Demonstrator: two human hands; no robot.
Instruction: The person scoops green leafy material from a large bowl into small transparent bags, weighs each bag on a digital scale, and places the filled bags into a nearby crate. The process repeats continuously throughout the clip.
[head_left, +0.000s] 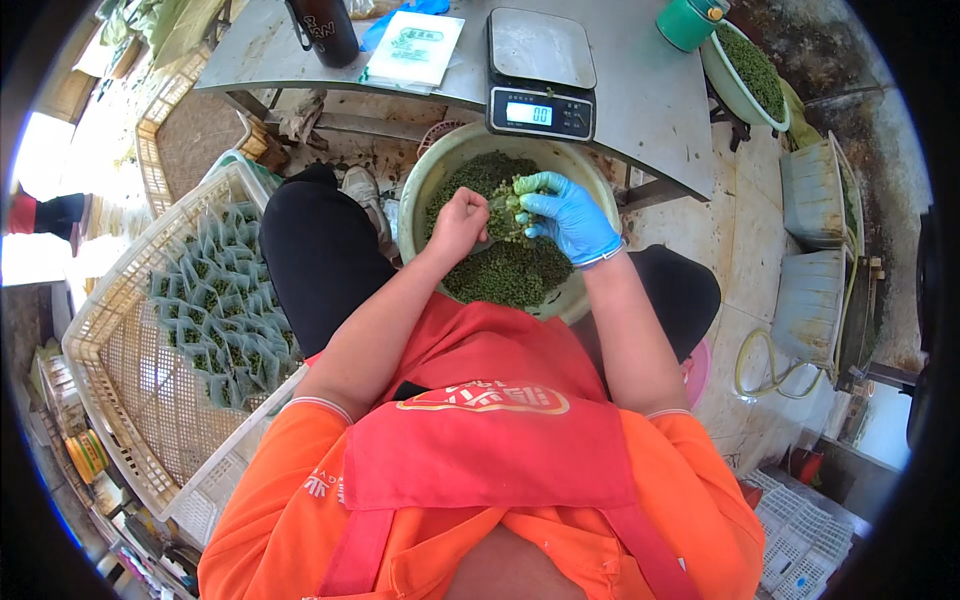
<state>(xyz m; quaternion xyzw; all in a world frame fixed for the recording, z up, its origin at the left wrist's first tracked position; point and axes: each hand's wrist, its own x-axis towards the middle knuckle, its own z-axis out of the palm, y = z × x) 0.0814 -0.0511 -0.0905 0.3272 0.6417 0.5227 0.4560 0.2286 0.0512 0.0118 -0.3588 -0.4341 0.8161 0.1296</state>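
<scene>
A large round tub of small green berries, which look like peppercorns, stands between my knees. Above it, my bare left hand is curled into a fist on the edge of a clear plastic bag. My right hand, in a blue glove, pinches a small bunch of green berries at the bag's right side. Its fingertips are wet and partly covered by the berries. How full the bag is cannot be told.
On the metal table are a digital scale, a stack of printed bags and a dark bottle. A crate to my left holds several filled bags. A basin of berries stands far right, near a hose.
</scene>
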